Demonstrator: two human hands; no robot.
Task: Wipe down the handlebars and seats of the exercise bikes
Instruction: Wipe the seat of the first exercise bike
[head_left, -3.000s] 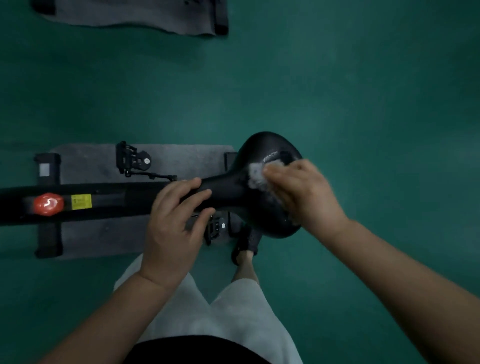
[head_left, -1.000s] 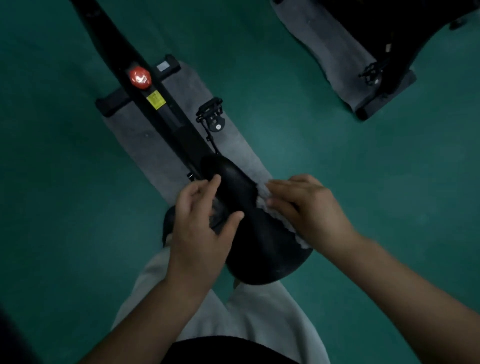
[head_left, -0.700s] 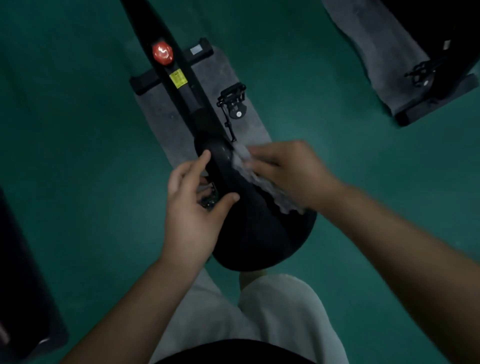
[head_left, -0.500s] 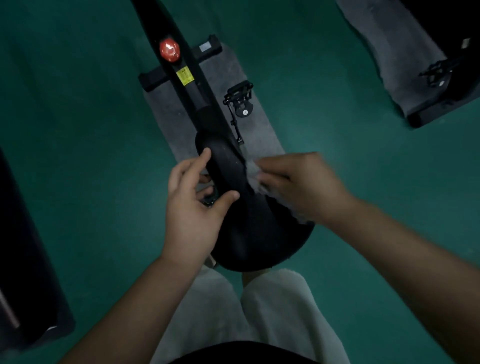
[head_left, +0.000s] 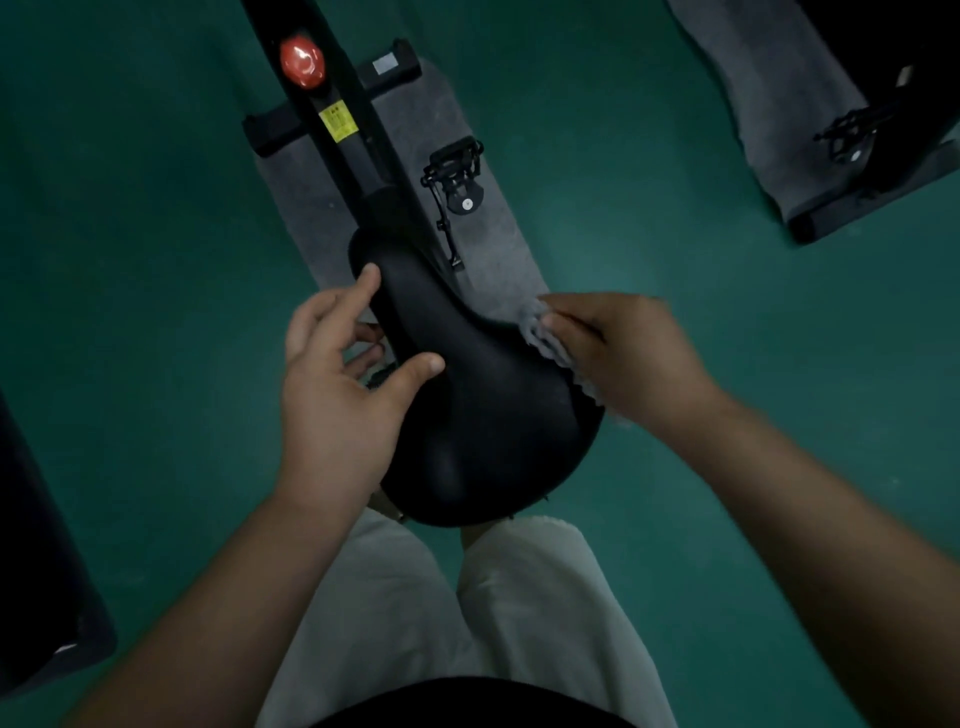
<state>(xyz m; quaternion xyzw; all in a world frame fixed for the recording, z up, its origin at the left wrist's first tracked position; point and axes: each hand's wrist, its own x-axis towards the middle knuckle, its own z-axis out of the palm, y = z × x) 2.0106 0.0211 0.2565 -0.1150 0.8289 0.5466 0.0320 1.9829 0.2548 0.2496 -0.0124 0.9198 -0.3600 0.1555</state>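
Observation:
A black bike seat (head_left: 483, 415) fills the middle of the view, its narrow nose pointing up and away from me. My left hand (head_left: 337, 395) clasps the nose from the left, thumb on top and fingers curled round the side. My right hand (head_left: 623, 353) presses a small grey-white cloth (head_left: 545, 338) against the seat's right edge. The cloth is mostly hidden under the fingers. The bike's black frame (head_left: 343, 119) with a red knob (head_left: 302, 63) runs off toward the top left. No handlebars are in view.
The bike stands on a grey mat (head_left: 498, 228) over green floor (head_left: 675, 218), with a pedal (head_left: 457, 171) right of the frame. A second bike on its mat (head_left: 841, 130) sits top right. A dark object (head_left: 36, 571) is at the left edge. My light trousers (head_left: 467, 613) are below.
The view has swung round the bike since three seconds ago. In the last second my right hand slid the cloth from the seat's nose area down and out to its right edge.

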